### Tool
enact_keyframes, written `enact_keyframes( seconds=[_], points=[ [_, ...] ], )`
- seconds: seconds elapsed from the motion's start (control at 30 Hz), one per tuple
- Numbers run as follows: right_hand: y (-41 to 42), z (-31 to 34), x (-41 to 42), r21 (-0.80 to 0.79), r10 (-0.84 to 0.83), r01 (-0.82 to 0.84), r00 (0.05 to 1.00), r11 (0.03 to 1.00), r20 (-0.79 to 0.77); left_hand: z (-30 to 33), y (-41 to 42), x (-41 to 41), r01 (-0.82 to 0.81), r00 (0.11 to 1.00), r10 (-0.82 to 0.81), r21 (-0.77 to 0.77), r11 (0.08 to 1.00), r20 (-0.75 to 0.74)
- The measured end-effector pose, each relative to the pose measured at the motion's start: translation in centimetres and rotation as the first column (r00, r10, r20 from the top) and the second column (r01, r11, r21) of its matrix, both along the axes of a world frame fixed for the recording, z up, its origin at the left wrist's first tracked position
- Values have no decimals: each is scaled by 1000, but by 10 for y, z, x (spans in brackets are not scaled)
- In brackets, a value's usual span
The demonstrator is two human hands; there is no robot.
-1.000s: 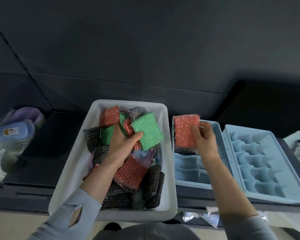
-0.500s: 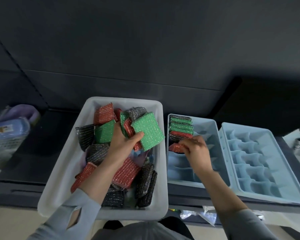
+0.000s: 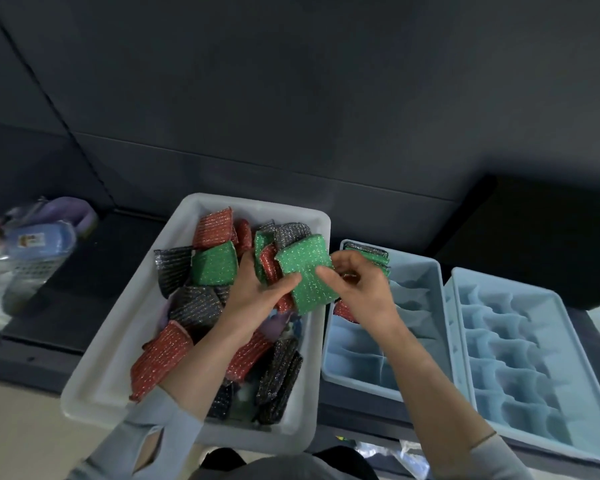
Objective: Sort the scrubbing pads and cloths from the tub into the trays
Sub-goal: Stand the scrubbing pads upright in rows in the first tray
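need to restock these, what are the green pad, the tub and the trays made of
Green pad: looks like sponge wrapped in glittery metallic-thread mesh; it sparkles in dots.
Tub: seems to be smooth, matte, whitish plastic with a rolled rim.
Trays: apparently moulded pale blue plastic, with a slight sheen on the dividers.

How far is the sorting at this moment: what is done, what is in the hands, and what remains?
Done: a short row of pads stands at the far end of the nearer blue tray.
In hand: both the left hand and the right hand hold one green pad over the tub's right edge.
Left: the white tub holds many pads, and the farther tray looks unfilled.
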State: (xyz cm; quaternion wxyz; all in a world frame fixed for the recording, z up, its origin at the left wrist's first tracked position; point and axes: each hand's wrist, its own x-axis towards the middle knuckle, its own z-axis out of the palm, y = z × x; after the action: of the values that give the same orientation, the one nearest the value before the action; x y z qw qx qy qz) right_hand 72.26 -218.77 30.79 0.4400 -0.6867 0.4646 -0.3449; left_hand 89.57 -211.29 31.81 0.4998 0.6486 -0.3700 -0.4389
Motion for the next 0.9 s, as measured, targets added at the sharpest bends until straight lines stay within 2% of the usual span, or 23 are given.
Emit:
enact_keyframes(
  seconds=[0.1, 0.23, 0.3, 0.37, 0.43, 0.5, 0.63, 0.73, 0.9],
  points=[
    [-6, -5, -5, 67, 39, -46, 993, 997, 109, 1, 6, -10, -10, 998, 7, -45, 999, -66],
    [-2, -6, -14, 253, 99, -177, 951, 951, 293, 1, 10, -19, -71, 997, 70, -34, 997, -40],
    [-2, -4, -20, 303, 20, -102, 966, 947, 260, -6, 10, -18, -118, 991, 115, -34, 992, -66],
    [-5, -4, -32, 297, -122, 59, 972, 953, 200, -9, 12, -18, -182, 978, 177, -36, 983, -110],
    [-6, -12, -49, 205, -226, 208, 972, 956, 67, -14, 14, -17, -225, 964, 221, -11, 974, -145],
    [-1, -24, -66, 59, -250, 260, 958, 964, -139, -16, 17, -12, -220, 951, 217, 8, 975, -221],
    [25, -48, -84, -175, -170, 108, 902, 979, -397, -13, 22, -8, -163, 957, 168, 43, 986, -238],
    [36, -62, -84, -316, -149, -42, 818, 948, -555, -9, 23, -7, -118, 966, 122, 31, 993, -229],
    [32, -71, -63, -491, -267, -98, 739, 866, -619, -7, 28, -5, -69, 980, 68, 5, 998, -185]
  ],
)
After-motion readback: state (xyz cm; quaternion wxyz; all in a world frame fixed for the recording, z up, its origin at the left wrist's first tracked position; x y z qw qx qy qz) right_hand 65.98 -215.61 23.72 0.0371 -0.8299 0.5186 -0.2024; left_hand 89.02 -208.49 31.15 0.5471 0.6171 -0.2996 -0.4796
